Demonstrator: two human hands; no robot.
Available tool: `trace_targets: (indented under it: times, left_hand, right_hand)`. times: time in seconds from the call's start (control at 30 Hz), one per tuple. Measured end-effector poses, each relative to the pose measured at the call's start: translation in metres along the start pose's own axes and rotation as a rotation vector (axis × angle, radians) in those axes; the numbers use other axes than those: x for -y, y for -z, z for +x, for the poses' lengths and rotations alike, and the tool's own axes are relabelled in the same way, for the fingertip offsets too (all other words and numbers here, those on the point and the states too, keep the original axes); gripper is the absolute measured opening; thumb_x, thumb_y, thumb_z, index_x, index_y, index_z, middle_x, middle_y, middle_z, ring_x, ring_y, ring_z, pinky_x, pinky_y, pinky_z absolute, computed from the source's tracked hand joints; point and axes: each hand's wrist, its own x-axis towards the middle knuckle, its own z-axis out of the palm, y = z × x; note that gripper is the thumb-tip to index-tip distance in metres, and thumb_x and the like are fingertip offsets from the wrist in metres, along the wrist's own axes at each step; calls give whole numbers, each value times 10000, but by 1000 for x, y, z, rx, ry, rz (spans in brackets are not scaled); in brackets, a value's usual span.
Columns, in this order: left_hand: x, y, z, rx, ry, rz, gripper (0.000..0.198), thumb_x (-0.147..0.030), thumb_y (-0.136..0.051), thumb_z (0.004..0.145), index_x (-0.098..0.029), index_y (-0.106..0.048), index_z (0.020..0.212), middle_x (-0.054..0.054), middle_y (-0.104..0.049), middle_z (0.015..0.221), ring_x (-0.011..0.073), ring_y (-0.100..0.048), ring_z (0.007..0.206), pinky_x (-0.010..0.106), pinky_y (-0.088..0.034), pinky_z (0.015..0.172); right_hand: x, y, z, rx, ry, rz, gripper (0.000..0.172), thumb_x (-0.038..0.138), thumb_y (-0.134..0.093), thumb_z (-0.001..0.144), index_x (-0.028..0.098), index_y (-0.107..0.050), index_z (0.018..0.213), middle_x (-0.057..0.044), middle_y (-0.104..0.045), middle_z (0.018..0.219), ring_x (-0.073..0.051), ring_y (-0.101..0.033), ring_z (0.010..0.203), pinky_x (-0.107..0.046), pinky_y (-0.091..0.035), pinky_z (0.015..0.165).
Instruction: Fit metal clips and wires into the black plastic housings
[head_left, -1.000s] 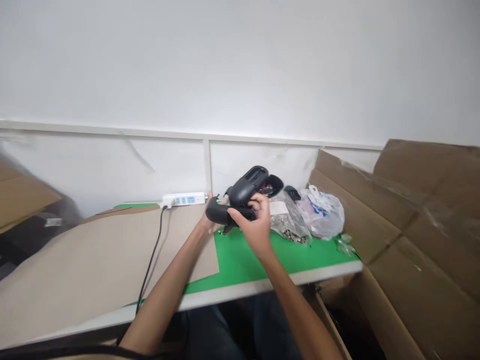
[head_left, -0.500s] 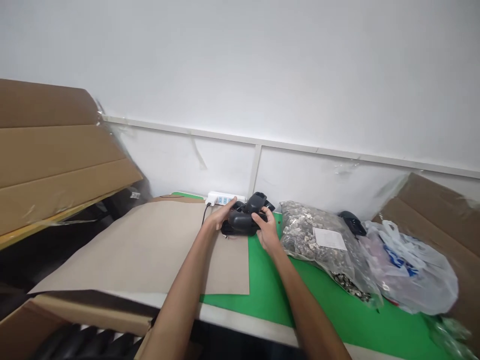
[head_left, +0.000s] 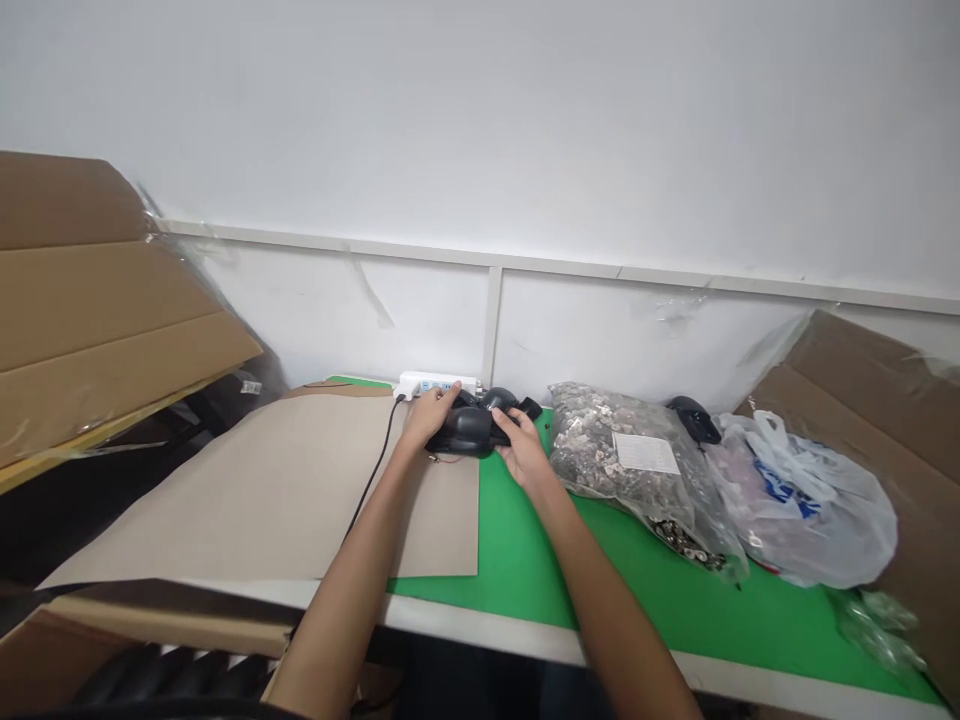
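A black moulded plastic housing (head_left: 469,432), curved like a handle, rests low at the far edge of the work surface, with a thin red wire showing under it. My left hand (head_left: 429,415) lies over its left part, fingers wrapped on top. My right hand (head_left: 523,450) grips its right end from the near side. Both hands hide much of the housing, so its full shape cannot be seen. A second dark piece (head_left: 529,408) pokes out behind my right hand; I cannot tell whether it is attached.
A white power strip (head_left: 439,385) stands against the wall, its black cable (head_left: 375,470) running over a beige card sheet (head_left: 262,480) on a green mat (head_left: 600,570). To the right lie a bag of metal parts (head_left: 622,460), a black item (head_left: 694,420) and a white plastic bag (head_left: 802,505). Cardboard sheets (head_left: 97,310) rise on both sides.
The view has swung left since a second ago. The black housing has come down from mid-air to the table, and both hands now press it there.
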Motion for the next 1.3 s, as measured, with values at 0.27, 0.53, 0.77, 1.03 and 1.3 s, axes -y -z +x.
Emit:
trace_targets:
  times: [0.27,0.53,0.77,1.03,1.3]
  left_hand:
    - [-12,10,-9,-110,-96,212,292,-468,-551,938,-203,-675,947,134,-757,1081,295,-671,1039,376,-485,941]
    - [-23,10,-14,-217,-151,163,413,-519,-419,1003,-199,-680,983,111,-759,1028,244,-669,947,343,-481,886]
    - [-32,13,-26,-300,-602,-87,613,-573,-228,1040,-170,-689,1058,115,-738,1072,213,-682,986,338,-524,908]
    - [-36,-16,-36,-98,-1238,474,514,-428,-612,972,-236,-581,1448,116,-646,1455,293,-594,1358,458,-510,1084]
    - [-37,-30,-35,-160,-1216,320,661,-136,-493,1006,-188,-309,1638,155,-571,1536,225,-544,1458,428,-538,1204]
  right_hand:
    - [-3,-4,-16,-48,88,-260,563,485,-903,632,216,-645,1054,-74,-751,1066,-266,-704,1038,-380,-588,868]
    - [14,0,-26,-129,384,-756,315,448,-769,792,220,-575,891,-85,-694,963,-274,-644,974,-405,-495,950]
    - [21,1,-11,-118,193,-335,392,552,-731,765,229,-557,905,33,-588,742,-131,-523,604,-232,-400,495]
    - [54,2,-22,-35,103,8,258,377,-721,760,217,-565,889,41,-592,711,-95,-542,561,-194,-456,468]
    - [72,-8,-38,68,58,211,304,241,-791,761,219,-574,972,21,-711,829,-134,-697,673,-217,-595,558]
